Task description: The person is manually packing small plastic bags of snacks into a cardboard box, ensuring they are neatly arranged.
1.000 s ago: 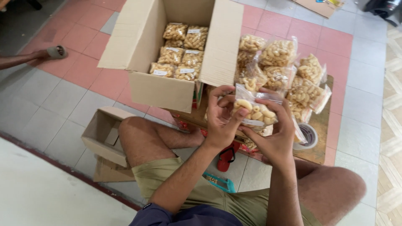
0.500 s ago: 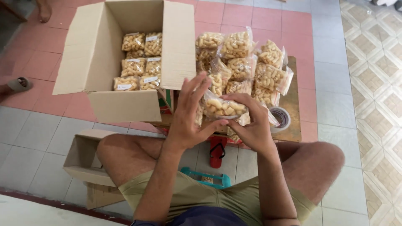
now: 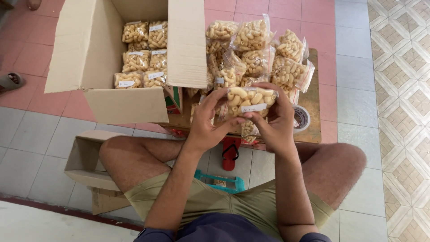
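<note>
Head view: clear snack bag [image 3: 251,99] held above the table's near edge, long axis left to right, white label strip facing up. Left hand [image 3: 207,125] and right hand [image 3: 274,123] each pinch it, thumbs meeting at its lower edge. Cardboard box [image 3: 130,105] at the table's left end holds rows of labelled bags. Loose bag pile [image 3: 264,54] covers the table [image 3: 313,130] behind; tape roll [image 3: 303,117] near the right edge.

One head-worn camera looks steeply down from close above the lap toward the far tiled floor [image 3: 358,89].
</note>
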